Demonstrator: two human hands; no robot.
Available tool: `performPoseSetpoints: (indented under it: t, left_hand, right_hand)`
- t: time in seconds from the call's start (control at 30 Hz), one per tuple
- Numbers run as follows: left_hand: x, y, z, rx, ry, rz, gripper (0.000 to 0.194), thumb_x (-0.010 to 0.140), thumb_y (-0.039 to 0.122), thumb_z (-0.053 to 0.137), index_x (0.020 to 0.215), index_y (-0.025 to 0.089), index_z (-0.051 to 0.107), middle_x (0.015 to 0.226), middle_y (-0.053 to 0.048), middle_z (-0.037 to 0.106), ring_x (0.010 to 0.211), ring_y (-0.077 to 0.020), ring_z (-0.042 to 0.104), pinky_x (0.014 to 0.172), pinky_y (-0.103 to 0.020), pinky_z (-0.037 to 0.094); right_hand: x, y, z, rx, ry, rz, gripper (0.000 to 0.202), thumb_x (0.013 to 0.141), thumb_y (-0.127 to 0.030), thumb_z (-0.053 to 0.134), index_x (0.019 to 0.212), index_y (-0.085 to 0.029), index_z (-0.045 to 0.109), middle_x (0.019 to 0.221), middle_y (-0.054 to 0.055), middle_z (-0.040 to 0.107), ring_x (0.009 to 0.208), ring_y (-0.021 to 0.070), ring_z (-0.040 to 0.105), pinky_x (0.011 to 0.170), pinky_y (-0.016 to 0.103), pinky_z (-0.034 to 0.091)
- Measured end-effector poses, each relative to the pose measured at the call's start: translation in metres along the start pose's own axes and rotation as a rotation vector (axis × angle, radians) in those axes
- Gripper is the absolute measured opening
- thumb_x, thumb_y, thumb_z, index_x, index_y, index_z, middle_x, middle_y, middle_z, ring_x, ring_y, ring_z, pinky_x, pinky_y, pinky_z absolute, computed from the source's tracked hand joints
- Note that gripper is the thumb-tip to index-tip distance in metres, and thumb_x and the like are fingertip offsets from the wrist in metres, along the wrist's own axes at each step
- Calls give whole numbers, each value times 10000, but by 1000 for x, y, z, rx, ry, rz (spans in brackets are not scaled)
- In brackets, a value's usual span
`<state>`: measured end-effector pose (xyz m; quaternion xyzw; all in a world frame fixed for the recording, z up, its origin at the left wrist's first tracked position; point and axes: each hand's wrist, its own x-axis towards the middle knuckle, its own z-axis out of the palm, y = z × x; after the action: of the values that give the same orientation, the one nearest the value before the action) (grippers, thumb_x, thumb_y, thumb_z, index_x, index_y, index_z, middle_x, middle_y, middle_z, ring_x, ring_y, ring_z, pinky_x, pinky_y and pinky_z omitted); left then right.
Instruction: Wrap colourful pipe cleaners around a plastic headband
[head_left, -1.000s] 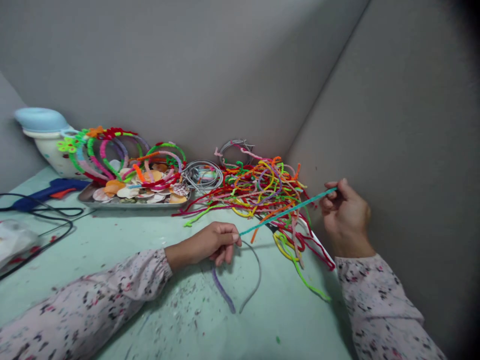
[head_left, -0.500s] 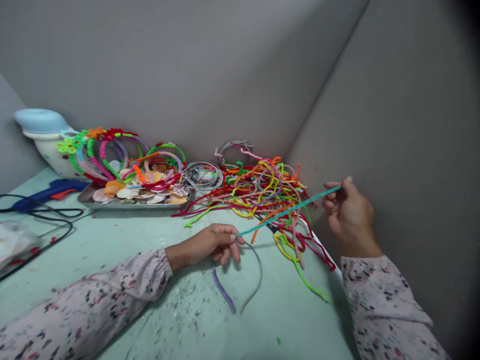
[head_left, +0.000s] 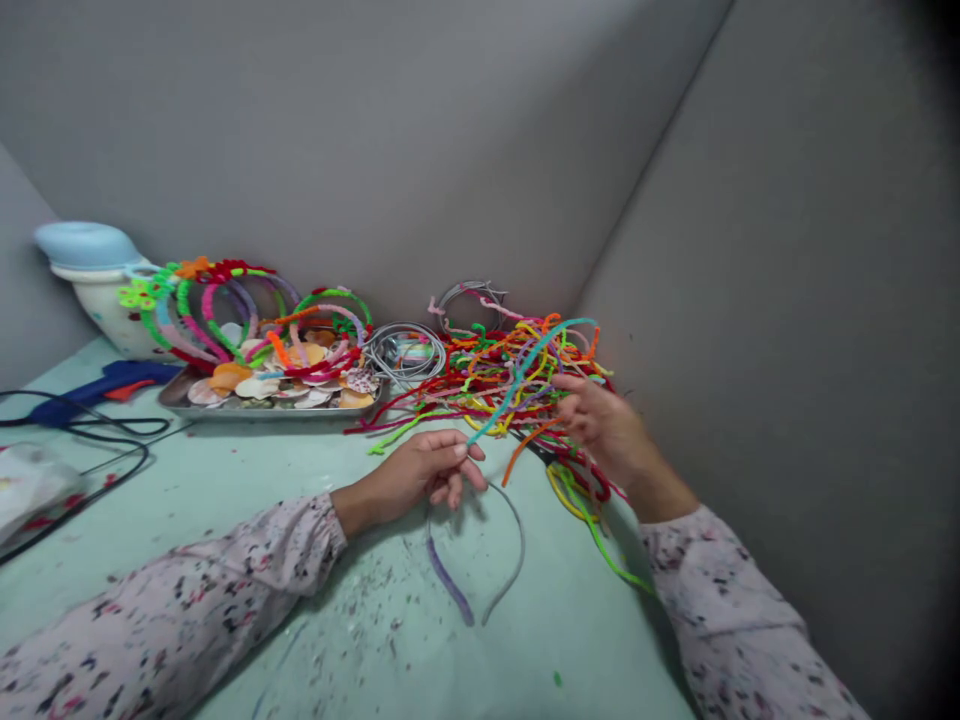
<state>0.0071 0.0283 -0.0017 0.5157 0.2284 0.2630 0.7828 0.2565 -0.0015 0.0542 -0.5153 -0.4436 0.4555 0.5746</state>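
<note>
My left hand (head_left: 431,470) pinches the lower end of a teal pipe cleaner (head_left: 517,378), whose free end curves up and to the right over the pile. Under that hand a thin grey headband (head_left: 520,540) stands open downward, its top hidden by the fingers. Purple fuzzy wrapping (head_left: 448,582) covers the headband's left leg. My right hand (head_left: 600,425) is beside the teal strand, fingers curled loosely and apart from it, in front of the pile of coloured pipe cleaners (head_left: 480,375).
A metal tray (head_left: 262,412) of shells, with wrapped headbands (head_left: 210,310) on it, stands at the back left. Coiled grey bands (head_left: 405,352) lie beside it. Farther left are a blue glue gun (head_left: 97,388), black cable (head_left: 112,480) and lidded container (head_left: 97,290). Walls rise behind and right.
My right hand has let go of the teal pipe cleaner's far end and moved left and down. The strand, straight before, now bends upward. My left hand has risen slightly.
</note>
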Motion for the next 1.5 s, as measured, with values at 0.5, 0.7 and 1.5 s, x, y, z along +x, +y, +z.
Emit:
performPoseSetpoints:
  t: [0.5, 0.7, 1.5]
  left_hand:
    - [2, 5, -3, 551, 263, 53, 366, 856, 498, 474, 791, 153, 578, 535, 15, 576, 378, -78, 412, 418, -204, 281]
    - [-6, 26, -5, 1292, 348, 46, 307, 673, 475, 673, 605, 180, 620, 537, -18, 558, 485, -134, 436, 507, -248, 247]
    - [7, 10, -3, 273, 326, 43, 214, 794, 327, 593, 871, 128, 611, 701, -51, 635, 522, -96, 535, 483, -202, 341]
  right_hand:
    - [-23, 49, 54, -368, 55, -270, 316, 852, -450, 555, 673, -190, 539, 551, -38, 529, 524, 107, 477, 525, 233, 391]
    - [-20, 69, 51, -295, 16, -180, 307, 843, -466, 554, 699, -198, 511, 529, -45, 520, 460, 108, 483, 442, 218, 406]
    - [-21, 66, 46, -273, 94, -217, 371, 831, -478, 569, 597, -202, 489, 480, -50, 487, 459, 106, 431, 472, 230, 352]
